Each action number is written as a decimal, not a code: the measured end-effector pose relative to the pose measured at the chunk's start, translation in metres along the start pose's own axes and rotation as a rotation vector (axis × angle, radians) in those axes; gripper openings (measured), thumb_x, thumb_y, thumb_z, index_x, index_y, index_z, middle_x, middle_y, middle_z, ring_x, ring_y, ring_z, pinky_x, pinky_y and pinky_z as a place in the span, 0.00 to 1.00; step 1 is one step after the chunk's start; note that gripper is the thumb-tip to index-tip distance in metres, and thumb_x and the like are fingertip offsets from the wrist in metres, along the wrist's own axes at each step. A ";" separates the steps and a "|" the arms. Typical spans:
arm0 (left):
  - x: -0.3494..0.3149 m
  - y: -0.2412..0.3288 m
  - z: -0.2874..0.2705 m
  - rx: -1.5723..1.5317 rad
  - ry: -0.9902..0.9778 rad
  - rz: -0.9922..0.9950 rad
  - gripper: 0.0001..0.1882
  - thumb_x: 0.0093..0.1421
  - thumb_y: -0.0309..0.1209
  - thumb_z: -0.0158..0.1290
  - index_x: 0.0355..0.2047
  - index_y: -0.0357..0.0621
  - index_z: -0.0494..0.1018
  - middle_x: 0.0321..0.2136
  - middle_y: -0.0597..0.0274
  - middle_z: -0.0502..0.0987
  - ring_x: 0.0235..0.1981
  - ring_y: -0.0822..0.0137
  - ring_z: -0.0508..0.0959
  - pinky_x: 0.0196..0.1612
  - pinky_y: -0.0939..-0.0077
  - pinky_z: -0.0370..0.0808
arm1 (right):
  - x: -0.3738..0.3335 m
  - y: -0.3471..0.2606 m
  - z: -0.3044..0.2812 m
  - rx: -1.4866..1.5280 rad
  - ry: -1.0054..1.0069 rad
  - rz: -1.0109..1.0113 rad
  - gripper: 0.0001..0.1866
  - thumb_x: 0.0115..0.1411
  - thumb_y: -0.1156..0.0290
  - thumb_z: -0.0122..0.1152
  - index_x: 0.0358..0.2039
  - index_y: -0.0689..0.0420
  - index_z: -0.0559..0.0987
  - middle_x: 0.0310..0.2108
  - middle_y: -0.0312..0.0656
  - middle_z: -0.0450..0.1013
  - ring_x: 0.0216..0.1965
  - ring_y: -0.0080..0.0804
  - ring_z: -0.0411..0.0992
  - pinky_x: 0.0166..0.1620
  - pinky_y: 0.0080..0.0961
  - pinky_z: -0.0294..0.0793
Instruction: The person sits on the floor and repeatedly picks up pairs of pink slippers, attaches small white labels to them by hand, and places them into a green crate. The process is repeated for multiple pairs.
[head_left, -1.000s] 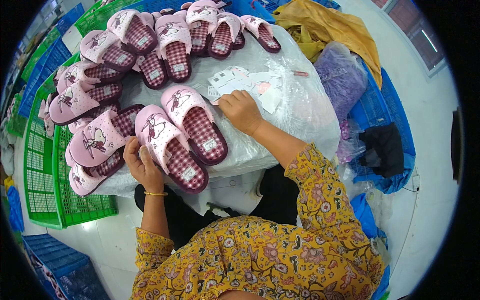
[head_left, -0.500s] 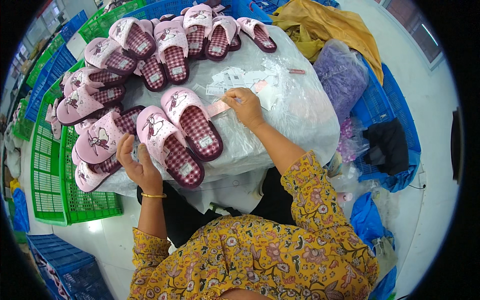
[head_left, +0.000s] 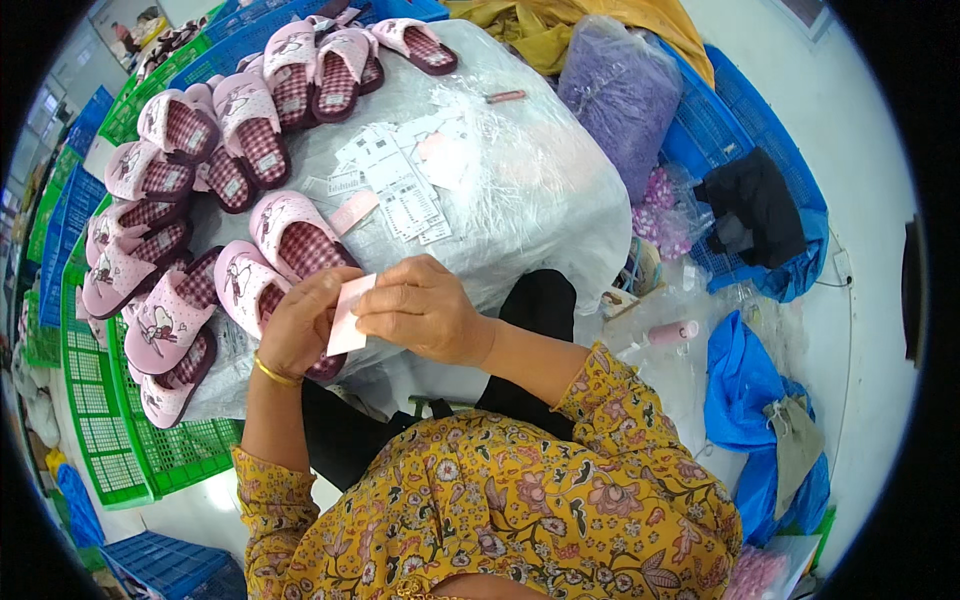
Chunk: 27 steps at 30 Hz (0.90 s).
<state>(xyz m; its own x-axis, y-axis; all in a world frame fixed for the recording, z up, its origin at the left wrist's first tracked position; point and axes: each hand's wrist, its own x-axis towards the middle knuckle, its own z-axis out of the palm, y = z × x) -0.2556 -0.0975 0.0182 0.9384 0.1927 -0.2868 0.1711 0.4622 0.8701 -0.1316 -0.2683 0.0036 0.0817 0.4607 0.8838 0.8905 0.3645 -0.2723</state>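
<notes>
While two pink slippers [head_left: 285, 214] lie partly hidden beneath, two nearly closed hands [head_left: 428, 315] pinch one pale pink card [head_left: 346, 326].

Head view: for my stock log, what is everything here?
Wrapped bundle: one, whitish, centre
Slippers: over ten, pink, bundle's left and far side
Held card: one, pale pink, centre-left
Loose cards: several, white, pink, on bundle
Small object: one, red, on bundle
Green crates: several, green, left
Blue crates: several, blue, left and right
Stuffed bag: one, purple, upper right
Large cloth: one, mustard, top
Dark cloth: one, black, right
Sheeting: uncountable, blue, lower right
Roll: one, pink, right of centre
Left hand, right hand: two, bare, at held card
</notes>
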 end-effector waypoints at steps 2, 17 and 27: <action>0.010 -0.012 0.009 -0.120 -0.106 -0.051 0.15 0.65 0.29 0.50 0.50 0.33 0.69 0.40 0.57 0.78 0.40 0.69 0.78 0.42 0.76 0.77 | -0.014 -0.004 -0.010 -0.026 -0.044 0.009 0.10 0.47 0.71 0.68 0.32 0.50 0.80 0.40 0.31 0.77 0.40 0.33 0.73 0.43 0.30 0.71; 0.157 -0.016 0.093 0.022 0.128 0.178 0.12 0.63 0.32 0.54 0.43 0.39 0.70 0.33 0.64 0.76 0.32 0.71 0.77 0.38 0.76 0.75 | -0.045 -0.025 -0.144 0.529 0.026 0.755 0.08 0.55 0.65 0.67 0.23 0.51 0.79 0.21 0.33 0.71 0.22 0.32 0.71 0.25 0.27 0.68; 0.243 -0.028 0.118 0.010 -0.007 -0.013 0.10 0.65 0.28 0.49 0.44 0.36 0.68 0.39 0.56 0.76 0.39 0.63 0.79 0.45 0.68 0.78 | -0.097 0.083 -0.083 -0.418 -0.118 0.492 0.08 0.49 0.75 0.63 0.33 0.53 0.81 0.28 0.37 0.71 0.31 0.35 0.72 0.32 0.32 0.72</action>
<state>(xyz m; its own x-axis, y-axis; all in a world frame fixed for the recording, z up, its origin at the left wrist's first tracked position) 0.0034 -0.1658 -0.0285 0.9381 0.1809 -0.2955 0.1862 0.4560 0.8703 -0.0282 -0.3495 -0.0732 0.4954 0.5879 0.6395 0.8626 -0.2459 -0.4421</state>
